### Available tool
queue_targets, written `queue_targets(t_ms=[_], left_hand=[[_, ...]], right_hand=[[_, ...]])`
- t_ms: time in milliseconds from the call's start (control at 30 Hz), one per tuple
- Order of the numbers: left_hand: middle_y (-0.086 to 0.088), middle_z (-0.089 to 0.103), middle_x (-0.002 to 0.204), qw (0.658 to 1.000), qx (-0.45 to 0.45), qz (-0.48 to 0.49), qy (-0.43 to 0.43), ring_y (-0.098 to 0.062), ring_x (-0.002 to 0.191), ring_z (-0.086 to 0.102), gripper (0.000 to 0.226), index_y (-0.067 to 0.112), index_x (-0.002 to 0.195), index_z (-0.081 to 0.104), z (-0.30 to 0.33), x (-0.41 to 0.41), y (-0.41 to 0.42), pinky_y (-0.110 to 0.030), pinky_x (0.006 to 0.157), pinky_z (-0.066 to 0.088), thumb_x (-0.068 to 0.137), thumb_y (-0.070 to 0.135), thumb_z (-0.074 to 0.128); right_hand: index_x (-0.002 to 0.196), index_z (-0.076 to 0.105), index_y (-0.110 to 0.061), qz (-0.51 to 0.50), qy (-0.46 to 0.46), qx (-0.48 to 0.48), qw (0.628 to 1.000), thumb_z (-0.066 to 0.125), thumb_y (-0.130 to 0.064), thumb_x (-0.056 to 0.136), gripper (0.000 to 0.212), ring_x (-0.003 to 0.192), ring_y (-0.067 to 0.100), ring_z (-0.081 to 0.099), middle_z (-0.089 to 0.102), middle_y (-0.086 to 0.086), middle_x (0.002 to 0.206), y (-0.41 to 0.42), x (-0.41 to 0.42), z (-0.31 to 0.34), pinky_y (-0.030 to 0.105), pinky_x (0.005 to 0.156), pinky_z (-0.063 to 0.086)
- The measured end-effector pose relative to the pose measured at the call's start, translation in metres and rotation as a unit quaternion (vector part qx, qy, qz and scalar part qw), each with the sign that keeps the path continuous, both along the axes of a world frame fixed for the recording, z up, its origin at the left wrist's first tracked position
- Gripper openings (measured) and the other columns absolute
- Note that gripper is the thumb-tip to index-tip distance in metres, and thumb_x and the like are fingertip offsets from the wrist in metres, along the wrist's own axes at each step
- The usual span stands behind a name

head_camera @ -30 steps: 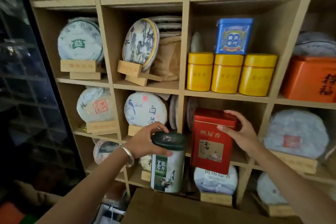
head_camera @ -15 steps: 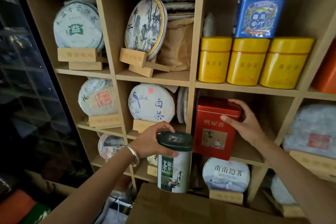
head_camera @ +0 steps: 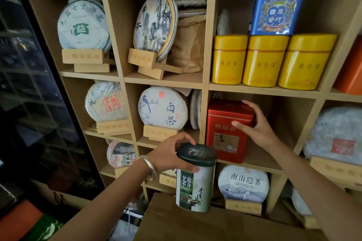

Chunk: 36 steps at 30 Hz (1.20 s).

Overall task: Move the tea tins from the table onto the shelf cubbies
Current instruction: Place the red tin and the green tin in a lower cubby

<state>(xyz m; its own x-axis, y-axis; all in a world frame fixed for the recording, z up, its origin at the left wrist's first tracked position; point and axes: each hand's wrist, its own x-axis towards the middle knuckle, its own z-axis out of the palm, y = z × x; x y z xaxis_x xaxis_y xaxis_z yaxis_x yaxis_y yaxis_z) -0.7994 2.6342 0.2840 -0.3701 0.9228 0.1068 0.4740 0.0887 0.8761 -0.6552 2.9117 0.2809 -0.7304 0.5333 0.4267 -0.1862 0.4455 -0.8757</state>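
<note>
1. The right hand [head_camera: 256, 125] grips the upper right corner of the red tea tin [head_camera: 227, 131], which stands upright at the left side of a shelf cubby [head_camera: 274, 164].
2. The left hand [head_camera: 170, 152], a silver bangle [head_camera: 149, 166] at its wrist, clasps the dark lid of the green tea tin [head_camera: 194, 178], held upright in front of the shelf, below and left of the red one.
3. In the cubby above, three yellow tins [head_camera: 268, 60] stand in a row with a blue tin [head_camera: 276, 9] on top.
</note>
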Motion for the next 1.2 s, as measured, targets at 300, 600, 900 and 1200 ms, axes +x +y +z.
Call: queue_targets(t_ms=[300, 600, 900, 1200], left_hand=[[0.003, 0.066, 0.108, 1.000, -0.010, -0.015, 0.012, -0.020, 0.100, 0.065, 0.060, 0.032, 0.101, 0.057, -0.005, 0.007, 0.005, -0.045, 0.083, 0.057, 0.052, 0.026, 0.091], [0.013, 0.066, 0.103, 0.999, 0.000, -0.024, 0.023, -0.011, 0.095, 0.066, 0.059, 0.033, 0.101, 0.057, -0.012, 0.009, 0.016, -0.035, 0.079, 0.059, 0.053, 0.026, 0.091], [0.011, 0.065, 0.107, 0.996, 0.014, -0.079, 0.033, -0.009, 0.095, 0.066, 0.060, 0.034, 0.100, 0.057, 0.006, 0.039, 0.055, -0.035, 0.079, 0.059, 0.049, 0.032, 0.090], [0.018, 0.065, 0.102, 0.988, 0.053, -0.142, 0.030, 0.000, 0.090, 0.064, 0.061, 0.032, 0.101, 0.057, 0.020, 0.095, 0.088, -0.026, 0.077, 0.057, 0.050, 0.036, 0.089]], right_hand=[[0.132, 0.043, -0.049, 0.019, -0.038, -0.016, 0.999, 0.083, -0.045, 0.060, 0.083, 0.111, 0.015, 0.062, 0.054, -0.006, 0.128, 0.007, 0.002, 0.006, 0.028, 0.076, 0.059], [0.148, 0.022, -0.037, -0.122, -0.020, -0.003, 0.992, 0.075, -0.052, 0.068, 0.097, 0.138, 0.013, 0.032, 0.031, 0.001, 0.153, -0.009, 0.024, 0.003, 0.034, 0.110, 0.031], [0.126, 0.039, -0.054, -0.094, -0.133, 0.002, 0.987, 0.059, -0.067, 0.079, 0.052, 0.121, -0.009, 0.045, 0.046, -0.029, 0.130, -0.094, 0.137, -0.071, 0.013, 0.091, 0.038], [0.122, 0.033, -0.062, -0.084, -0.128, -0.086, 0.984, 0.085, -0.057, 0.056, 0.085, 0.109, -0.009, 0.056, 0.056, -0.036, 0.118, -0.117, 0.149, -0.063, 0.018, 0.084, 0.052]])
